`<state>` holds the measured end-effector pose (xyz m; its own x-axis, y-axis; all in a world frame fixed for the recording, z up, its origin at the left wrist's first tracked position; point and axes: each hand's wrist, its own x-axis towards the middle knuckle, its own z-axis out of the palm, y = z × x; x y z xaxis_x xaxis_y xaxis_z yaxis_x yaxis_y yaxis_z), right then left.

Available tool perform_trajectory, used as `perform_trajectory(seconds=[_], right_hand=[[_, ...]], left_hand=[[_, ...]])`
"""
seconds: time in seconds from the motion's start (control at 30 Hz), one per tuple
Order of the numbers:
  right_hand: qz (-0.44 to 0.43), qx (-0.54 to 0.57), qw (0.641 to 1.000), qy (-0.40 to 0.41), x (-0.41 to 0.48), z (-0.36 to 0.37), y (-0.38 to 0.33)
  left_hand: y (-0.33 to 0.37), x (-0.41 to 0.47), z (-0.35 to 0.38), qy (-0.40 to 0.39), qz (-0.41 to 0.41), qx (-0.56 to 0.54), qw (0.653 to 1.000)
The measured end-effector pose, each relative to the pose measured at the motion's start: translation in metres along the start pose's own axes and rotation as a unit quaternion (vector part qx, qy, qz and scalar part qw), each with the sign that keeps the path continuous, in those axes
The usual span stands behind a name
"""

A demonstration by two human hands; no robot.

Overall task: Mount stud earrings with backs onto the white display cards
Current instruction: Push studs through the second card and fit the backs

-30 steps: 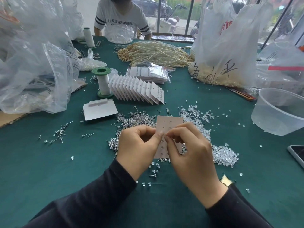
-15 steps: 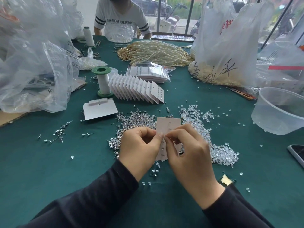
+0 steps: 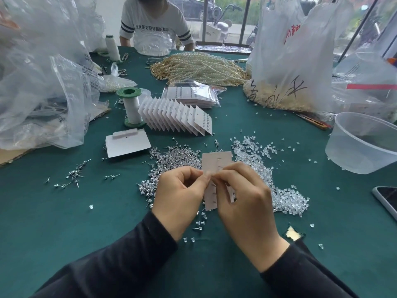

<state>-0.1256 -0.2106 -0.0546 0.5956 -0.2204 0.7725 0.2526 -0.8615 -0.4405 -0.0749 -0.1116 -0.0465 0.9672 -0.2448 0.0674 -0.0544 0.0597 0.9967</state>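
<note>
Centre of the frame, card (image 3: 217, 161): we hold it tilted up off the table (image 3: 64, 222), over the loose piles. Short posts show in rows down the side that faces us.
Left hand (image 3: 179, 192): thumb and forefinger are clamped on the card's left edge, about halfway down, with the other fingers curled under.
Right hand (image 3: 242, 194): thumb and forefinger are closed together against the card, tip to tip with the left. What they nip is too small to see; we judge it to be a back going onto a post.
Studs (image 3: 176, 155): a loose heap above the left hand, touching the card's upper left in the frame. Strays lie at left of frame.
Backs (image 3: 253, 151): a clear heap right of the card, trailing to the lower right past the right hand.
Progress: we judge this card part filled, since posts show above and below our fingers.
How the card handles: it is light, thin and quick to bend. We take it by the edge, close to the hole in work, so it does not buckle.
How the small parts handle: they are tiny, slick and apt to roll or spring off. We take a stud by its head and a back by its sides with fingertips only. A thin post may bend if pushed askew.
Done cards (image 3: 178, 117): a fanned row above centre, just right of the spool (image 3: 131, 106).
Blanks (image 3: 126, 145): lying flat at centre left.
</note>
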Motion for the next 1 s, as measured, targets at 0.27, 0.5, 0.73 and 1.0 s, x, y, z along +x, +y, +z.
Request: perform_trajectory(seconds=[0.27, 0.5, 0.73, 1.0], right_hand=[[0.062, 0.022, 0.996, -0.054, 0.0058, -0.003, 0.0073], [0.059, 0.014, 0.997, -0.046, 0.0067, -0.0056, 0.0067], [0.043, 0.005, 0.998, -0.048, 0.0053, -0.0051, 0.0059], [0.039, -0.001, 0.997, -0.061, 0.0029, -0.0038, 0.0049]], left_hand=[[-0.0034, 0.007, 0.003, 0.003, -0.062, -0.039, 0.997], [-0.005, 0.0069, 0.0028, 0.019, -0.033, -0.001, 0.999], [-0.0052, 0.0057, 0.0024, 0.017, -0.021, 0.01, 1.0], [-0.005, 0.0054, 0.0009, 0.005, -0.021, 0.031, 0.999]])
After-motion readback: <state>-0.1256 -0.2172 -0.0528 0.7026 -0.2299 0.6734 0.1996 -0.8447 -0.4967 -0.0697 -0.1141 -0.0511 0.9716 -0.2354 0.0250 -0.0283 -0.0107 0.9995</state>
